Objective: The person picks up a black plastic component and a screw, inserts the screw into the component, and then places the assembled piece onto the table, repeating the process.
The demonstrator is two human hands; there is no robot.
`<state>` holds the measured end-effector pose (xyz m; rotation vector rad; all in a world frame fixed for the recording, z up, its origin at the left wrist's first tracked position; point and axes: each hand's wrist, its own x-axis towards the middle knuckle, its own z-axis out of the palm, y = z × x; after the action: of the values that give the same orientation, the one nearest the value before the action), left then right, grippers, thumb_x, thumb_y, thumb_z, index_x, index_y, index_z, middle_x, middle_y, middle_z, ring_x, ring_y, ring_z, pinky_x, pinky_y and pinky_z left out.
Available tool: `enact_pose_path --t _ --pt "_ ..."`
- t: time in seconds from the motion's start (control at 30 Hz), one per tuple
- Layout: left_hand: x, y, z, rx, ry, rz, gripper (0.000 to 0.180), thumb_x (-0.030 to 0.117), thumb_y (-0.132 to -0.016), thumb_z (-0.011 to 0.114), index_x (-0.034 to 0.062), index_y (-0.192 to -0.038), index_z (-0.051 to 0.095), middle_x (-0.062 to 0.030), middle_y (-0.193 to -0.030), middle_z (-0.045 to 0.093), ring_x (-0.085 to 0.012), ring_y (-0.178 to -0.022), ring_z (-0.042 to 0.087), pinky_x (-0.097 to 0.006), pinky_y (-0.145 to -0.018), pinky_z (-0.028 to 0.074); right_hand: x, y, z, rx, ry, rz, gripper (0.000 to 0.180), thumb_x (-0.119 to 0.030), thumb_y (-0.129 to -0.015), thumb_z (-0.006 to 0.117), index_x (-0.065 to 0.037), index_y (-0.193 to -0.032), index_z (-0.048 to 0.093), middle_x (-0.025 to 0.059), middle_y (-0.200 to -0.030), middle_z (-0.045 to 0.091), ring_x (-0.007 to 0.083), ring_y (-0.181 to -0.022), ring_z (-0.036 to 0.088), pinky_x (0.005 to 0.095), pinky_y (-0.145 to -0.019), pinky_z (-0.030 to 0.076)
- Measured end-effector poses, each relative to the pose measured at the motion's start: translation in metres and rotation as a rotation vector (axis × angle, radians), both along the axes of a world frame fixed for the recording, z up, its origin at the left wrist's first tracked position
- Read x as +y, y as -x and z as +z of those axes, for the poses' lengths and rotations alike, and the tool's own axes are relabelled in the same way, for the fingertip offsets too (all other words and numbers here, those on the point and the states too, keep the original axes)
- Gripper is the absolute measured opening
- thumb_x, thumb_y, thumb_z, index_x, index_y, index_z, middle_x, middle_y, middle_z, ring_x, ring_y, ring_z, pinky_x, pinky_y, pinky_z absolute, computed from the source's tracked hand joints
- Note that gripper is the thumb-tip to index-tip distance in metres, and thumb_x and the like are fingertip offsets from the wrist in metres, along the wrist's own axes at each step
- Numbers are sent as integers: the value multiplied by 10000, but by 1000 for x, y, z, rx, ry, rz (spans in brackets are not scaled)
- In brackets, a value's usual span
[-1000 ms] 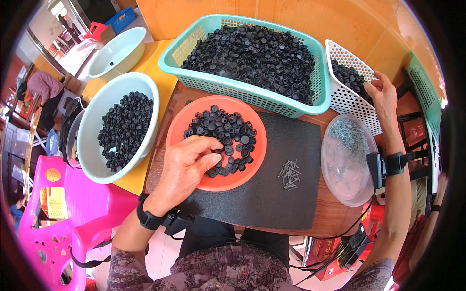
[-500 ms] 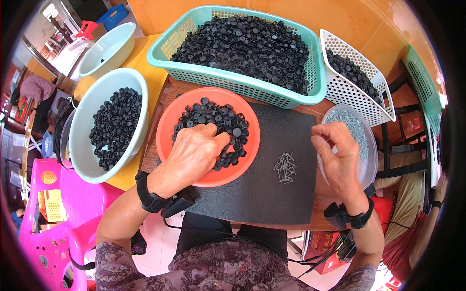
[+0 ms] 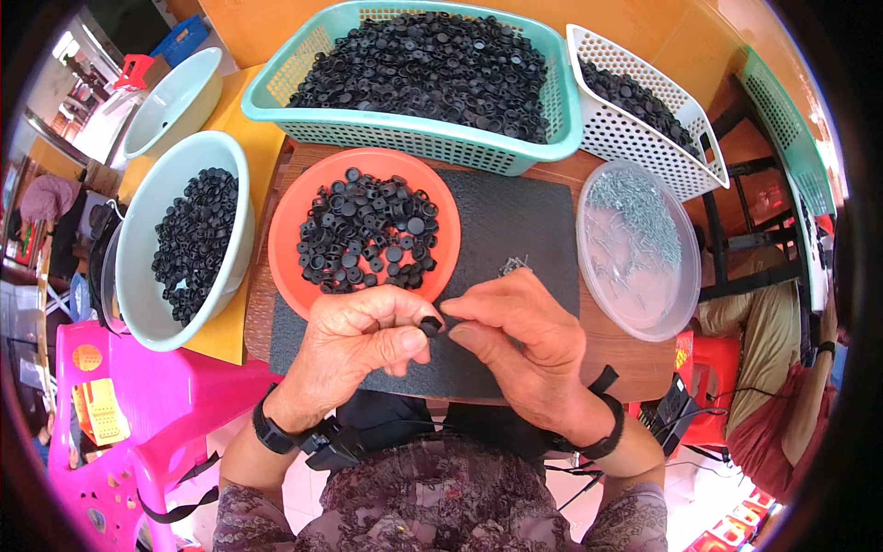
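Observation:
Between the thumb and fingers of my left hand [image 3: 363, 342] is a small black plastic cap [image 3: 430, 326], held just in front of the orange-red bowl [image 3: 287, 270]. My right hand [image 3: 533, 345] is pinched close to the cap, its thumb and forefinger together; whatever lies between those fingertips is too small to make out. Many loose black caps [image 3: 366, 230] fill the orange-red bowl. Behind my right hand, partly hidden by it, lies a small pile of screws [image 3: 515, 264] on the dark mat [image 3: 515, 212]. More screws [image 3: 644, 216] sit in a clear round tub [image 3: 633, 317] at the right.
A green basket [image 3: 414, 138] heaped with black parts stands at the back, beside a white basket [image 3: 635, 156] of them. At left are a pale blue basin [image 3: 138, 285] of black parts and another basin [image 3: 175, 110]. A pink chair [image 3: 166, 386] stands at lower left.
My left hand has come out of the orange-red bowl with a black cap. My right hand has moved left from the clear tub to meet it. The view has shifted slightly.

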<state>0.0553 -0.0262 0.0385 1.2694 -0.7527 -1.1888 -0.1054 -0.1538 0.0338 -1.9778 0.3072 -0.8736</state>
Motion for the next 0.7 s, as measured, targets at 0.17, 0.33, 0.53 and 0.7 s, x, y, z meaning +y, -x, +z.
enact_pose_path --t 0.17,0.33,0.53,0.7 --pt "3 20 -14 175 66 62 194 104 -882 699 -24 -1025 671 -76 -805 682 -80 -630 588 -200 -566 477 9 10 -6 -10 71 -30 295 30 -722 754 -71 -994 704 69 -870 659 227 -769 589 331 -679 462" --pt "5 42 -25 256 68 139 227 95 -840 732 -52 -1005 679 -121 -817 691 -132 -617 619 -225 -545 487 19 22 -12 -43 133 -130 313 56 -711 751 -67 -993 697 76 -854 633 238 -735 563 322 -619 459" --pt "3 62 -28 190 76 236 199 69 -884 689 -31 -1054 666 -86 -843 698 -85 -658 614 -204 -574 501 23 28 -20 -60 354 -232 322 61 -656 733 8 -966 665 103 -827 601 261 -725 555 329 -582 454" --pt "2 73 -32 187 136 299 211 50 -877 691 -25 -1070 650 -62 -876 686 -87 -709 620 -213 -615 513 31 27 -21 -13 495 -288 310 82 -663 688 15 -964 656 119 -844 600 273 -724 553 338 -589 454"
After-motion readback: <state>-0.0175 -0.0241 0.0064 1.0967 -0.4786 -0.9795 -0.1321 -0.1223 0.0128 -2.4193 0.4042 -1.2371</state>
